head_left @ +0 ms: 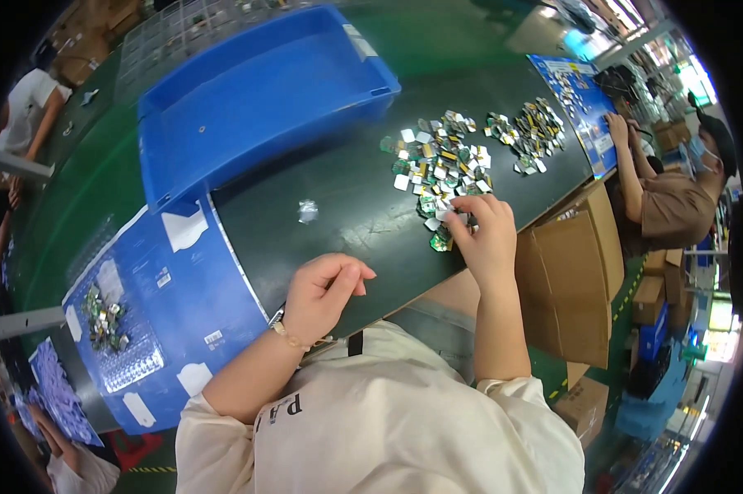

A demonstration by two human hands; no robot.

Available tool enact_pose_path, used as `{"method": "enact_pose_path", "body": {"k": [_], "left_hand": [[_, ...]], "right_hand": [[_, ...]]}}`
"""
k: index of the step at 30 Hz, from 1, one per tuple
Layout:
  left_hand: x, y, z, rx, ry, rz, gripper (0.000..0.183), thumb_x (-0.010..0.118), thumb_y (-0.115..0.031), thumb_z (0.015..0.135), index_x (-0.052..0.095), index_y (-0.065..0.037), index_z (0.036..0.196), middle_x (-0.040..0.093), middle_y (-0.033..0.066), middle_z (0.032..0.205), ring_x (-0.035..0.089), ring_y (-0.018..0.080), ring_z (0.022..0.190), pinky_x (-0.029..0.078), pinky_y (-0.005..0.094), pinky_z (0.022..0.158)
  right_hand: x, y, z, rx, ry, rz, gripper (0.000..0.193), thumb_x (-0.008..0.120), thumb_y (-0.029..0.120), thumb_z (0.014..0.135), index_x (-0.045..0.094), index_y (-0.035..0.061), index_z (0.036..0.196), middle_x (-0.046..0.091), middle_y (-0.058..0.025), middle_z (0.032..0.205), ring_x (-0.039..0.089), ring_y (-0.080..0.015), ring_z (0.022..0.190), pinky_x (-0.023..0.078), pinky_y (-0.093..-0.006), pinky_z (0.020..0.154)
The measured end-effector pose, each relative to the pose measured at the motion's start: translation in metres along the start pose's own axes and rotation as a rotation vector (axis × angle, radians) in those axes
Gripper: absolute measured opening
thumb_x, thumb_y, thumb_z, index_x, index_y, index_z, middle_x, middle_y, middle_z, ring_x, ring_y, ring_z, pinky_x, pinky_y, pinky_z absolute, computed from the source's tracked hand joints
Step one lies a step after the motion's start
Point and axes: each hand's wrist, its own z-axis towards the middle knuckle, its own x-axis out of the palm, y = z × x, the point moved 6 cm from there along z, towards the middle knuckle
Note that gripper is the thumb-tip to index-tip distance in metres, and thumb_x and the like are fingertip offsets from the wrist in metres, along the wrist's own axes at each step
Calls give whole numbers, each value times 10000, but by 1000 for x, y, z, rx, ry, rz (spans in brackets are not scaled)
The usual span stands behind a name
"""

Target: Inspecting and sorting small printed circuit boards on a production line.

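A loose pile of small electronic pieces, green boards with white, silver and gold faces, lies on the dark table before me. My right hand reaches into its near edge, thumb and fingers pinched on a small circuit-board piece that the fingertips partly cover. To the left, my left hand hovers over the near edge of the table, fingers curled in and thumb against them. Whatever that hand may hold is hidden. Beyond it a small crumpled clear piece rests alone on the table.
A large blue bin stands at the back left. A blue sheet at left carries a clear tray and more small pieces. A second pile lies to the right, near a seated co-worker. A cardboard box stands by the table's near edge.
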Motion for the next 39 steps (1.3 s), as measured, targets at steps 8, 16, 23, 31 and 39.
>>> {"method": "enact_pose_path", "body": {"k": [8,16,23,31,39], "left_hand": [[-3,6,-1,-87,32,-138,200,481,-110,941,639,1,895,603,19,723,555,75,663,461,211,637],[-2,7,2,-158,-24,-294,188,510,-120,938,613,30,986,662,95,930,634,146,849,506,256,758],[-11,24,1,-219,-105,-437,230,564,-176,919,618,38,983,660,61,856,616,110,840,498,246,758],[-14,37,2,-287,-69,-558,125,590,-112,895,624,7,907,658,58,884,606,96,815,478,232,767],[-9,37,0,-293,-17,-647,115,585,-78,888,618,17,943,655,61,934,601,96,858,471,236,791]], "right_hand": [[6,16,-2,-68,-182,28,105,739,98,705,665,88,778,628,-28,781,568,-193,719,441,-306,639],[27,91,-16,-229,-46,583,169,743,57,683,575,71,677,695,-65,821,629,-183,629,471,-276,568],[34,118,-24,-524,-147,441,249,746,62,638,502,80,687,674,-40,844,561,-198,589,448,-288,518],[39,119,-29,-557,-169,383,216,730,82,621,524,84,685,660,-30,872,548,-192,632,447,-283,539],[38,113,-28,-540,-140,433,226,753,119,609,597,97,770,651,-18,866,556,-193,662,459,-288,587]]}}
